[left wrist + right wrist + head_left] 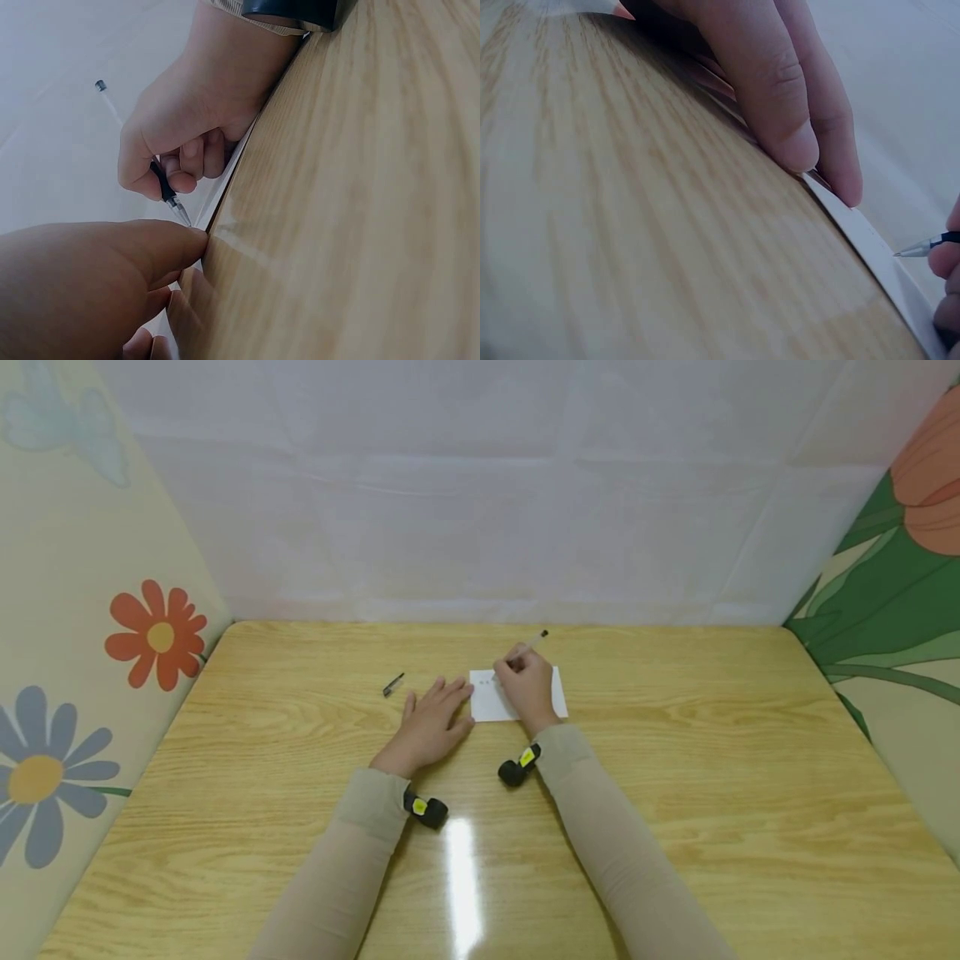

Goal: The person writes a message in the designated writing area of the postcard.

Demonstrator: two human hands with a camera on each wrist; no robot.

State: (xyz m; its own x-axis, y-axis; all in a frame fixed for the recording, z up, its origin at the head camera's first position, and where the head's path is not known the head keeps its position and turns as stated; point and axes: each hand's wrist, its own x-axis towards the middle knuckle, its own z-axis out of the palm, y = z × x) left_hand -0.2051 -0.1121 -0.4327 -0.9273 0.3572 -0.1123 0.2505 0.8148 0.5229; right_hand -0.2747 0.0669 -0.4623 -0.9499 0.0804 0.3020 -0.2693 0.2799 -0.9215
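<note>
A small white sheet of paper [491, 706] lies on the wooden table, with a few dark marks near its upper left. My right hand [527, 683] rests on it and pinches a pen [530, 644] with a clear barrel, black grip and dark end cap. In the left wrist view the metal pen tip [180, 212] points down at the sheet. My left hand [431, 722] lies with fingers extended, its thumb and fingertips at the paper's left edge. The right wrist view shows those fingertips [801, 150] touching that edge.
A pen cap [393, 685] with a dark clip lies on the table [675, 760] left of my left hand. A white sheet [465, 527] hangs behind the table, and flower-painted panels [82, 610] flank it. Black cameras [429, 811] are strapped at both wrists.
</note>
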